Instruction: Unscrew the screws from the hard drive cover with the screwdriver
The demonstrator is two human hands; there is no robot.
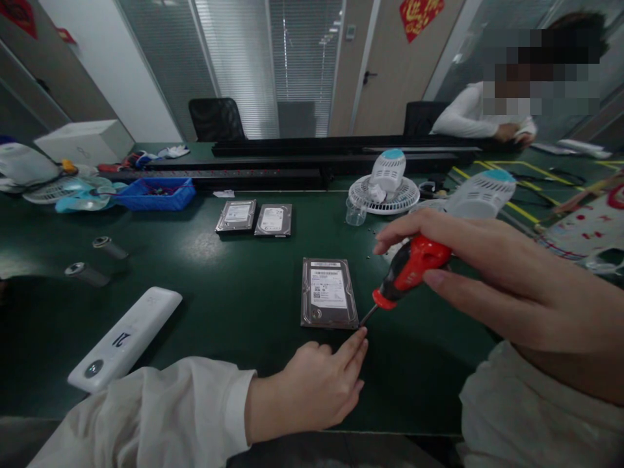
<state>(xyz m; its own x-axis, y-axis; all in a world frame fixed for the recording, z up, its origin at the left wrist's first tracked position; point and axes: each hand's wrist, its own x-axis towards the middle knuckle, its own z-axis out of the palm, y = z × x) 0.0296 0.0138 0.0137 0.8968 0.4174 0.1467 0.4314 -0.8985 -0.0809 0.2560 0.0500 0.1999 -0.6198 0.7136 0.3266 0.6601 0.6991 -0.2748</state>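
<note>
A hard drive (pixel 327 292) lies label up on the dark green table (pixel 234 286) in front of me. My right hand (pixel 487 273) is closed round a red and black screwdriver (pixel 407 270), whose tip meets the drive's near right corner. My left hand (pixel 324 383) rests on the table just below that corner, fingers stretched out and together, fingertips beside the screwdriver tip, holding nothing.
Two more hard drives (pixel 254 218) lie farther back. A white remote-like bar (pixel 125 338) and two metal cylinders (pixel 97 260) lie at the left, a blue tray (pixel 158 193) behind them. Small fans (pixel 387 185) stand at the right. Another person (pixel 482 114) sits across the table.
</note>
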